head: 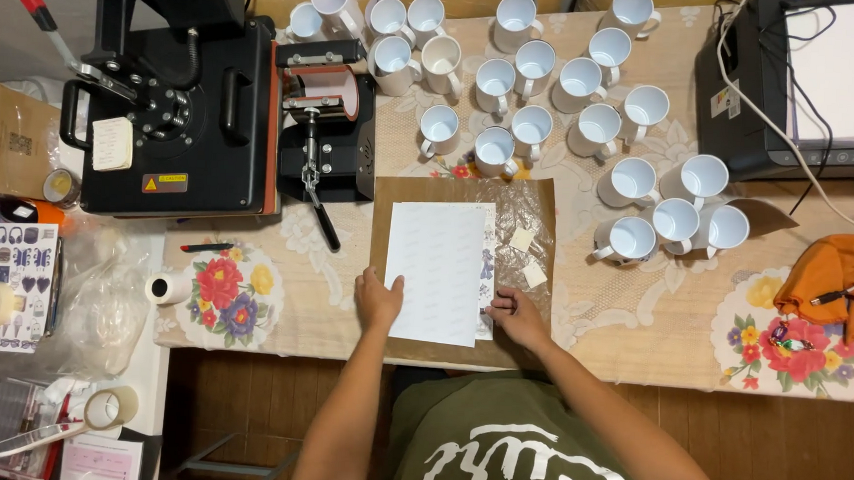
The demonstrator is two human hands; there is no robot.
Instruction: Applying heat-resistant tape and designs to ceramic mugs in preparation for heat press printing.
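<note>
The left hand (377,301) is lying flat, fingers spread, on the lower left corner of a white rectangular paper sheet (435,270). The right hand (518,316), at the sheet's four o'clock, is pinching the edge of a printed sheet (487,263) peeking out from beneath it. Both sheets are resting on a brown paper mat (385,194) over the floral tablecloth (628,309). A cluster of white ceramic mugs (535,129) is standing at twelve to two o'clock; a black mug heat press (326,118) is sitting at ten o'clock.
</note>
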